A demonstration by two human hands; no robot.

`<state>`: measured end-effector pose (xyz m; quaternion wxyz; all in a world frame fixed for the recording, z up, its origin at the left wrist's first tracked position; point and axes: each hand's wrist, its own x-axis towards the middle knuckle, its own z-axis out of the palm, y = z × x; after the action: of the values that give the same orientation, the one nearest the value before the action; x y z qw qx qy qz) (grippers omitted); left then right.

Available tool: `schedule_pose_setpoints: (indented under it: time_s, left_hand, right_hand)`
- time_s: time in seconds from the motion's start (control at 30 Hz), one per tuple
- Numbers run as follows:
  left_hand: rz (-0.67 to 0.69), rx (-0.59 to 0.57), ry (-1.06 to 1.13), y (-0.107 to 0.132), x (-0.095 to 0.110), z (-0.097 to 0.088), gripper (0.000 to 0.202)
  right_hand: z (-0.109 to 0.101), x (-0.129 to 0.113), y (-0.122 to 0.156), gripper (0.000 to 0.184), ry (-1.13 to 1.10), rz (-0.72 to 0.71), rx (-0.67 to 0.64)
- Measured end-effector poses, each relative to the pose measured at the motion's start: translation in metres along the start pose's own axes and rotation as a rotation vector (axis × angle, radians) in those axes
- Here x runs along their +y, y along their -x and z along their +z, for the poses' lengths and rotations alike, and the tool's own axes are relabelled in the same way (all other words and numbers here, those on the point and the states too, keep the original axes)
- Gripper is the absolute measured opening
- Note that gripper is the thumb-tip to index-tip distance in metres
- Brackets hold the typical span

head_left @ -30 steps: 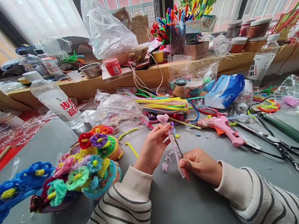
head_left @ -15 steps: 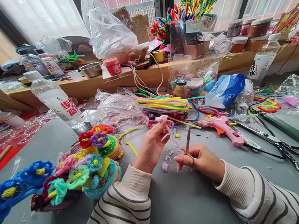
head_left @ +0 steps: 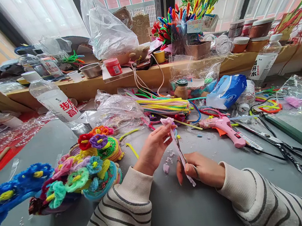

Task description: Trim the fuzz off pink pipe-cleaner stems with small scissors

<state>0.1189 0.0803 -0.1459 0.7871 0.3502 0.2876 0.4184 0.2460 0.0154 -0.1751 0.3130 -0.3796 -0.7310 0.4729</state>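
Observation:
My left hand (head_left: 156,145) pinches a pale pink pipe cleaner (head_left: 190,178), which hangs down from the fingertips. Its upper end is a fluffy pink tuft (head_left: 167,121) above my fingers. My right hand (head_left: 200,168) is closed around small scissors, with fingers in the handle loops; the blades point up beside the pipe cleaner and are partly hidden behind it. Pink fluff clippings (head_left: 166,168) lie on the grey table (head_left: 181,216) between my hands. Left of my left hand sit bright fuzzy flowers (head_left: 77,179) in several colours.
A bundle of pipe cleaners (head_left: 164,105) lies behind my hands. To the right are a pink glue gun (head_left: 226,127), large black-handled scissors (head_left: 293,158) and a blue tissue pack (head_left: 226,92). A tilted-looking water bottle (head_left: 55,100) stands at the left.
My right hand has let the pipe cleaner's lower end go and the scissors now point more upright alongside it. My left hand has shifted slightly; the pink tuft sits a little further right.

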Motion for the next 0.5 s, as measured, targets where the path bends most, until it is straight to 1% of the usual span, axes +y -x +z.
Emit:
schedule_pose_setpoints:
  time_s: [0.2,0.37,0.5]
  left_hand:
    - [-0.042,-0.028,-0.06,0.0002,-0.0029,-0.0018,0.009]
    - [-0.04,-0.03,-0.093,0.0008,-0.0031,-0.0016,0.01]
    - [-0.034,-0.019,-0.085,0.0009,-0.0028,-0.0016,0.011]
  right_hand:
    - [0.0,-0.001,-0.0003,0.077,0.049,-0.022,0.005]
    - [0.0007,0.0032,0.0006,0.073,0.014,-0.041,0.06]
    - [0.0005,0.0036,0.0007,0.07,0.0,-0.024,0.083]
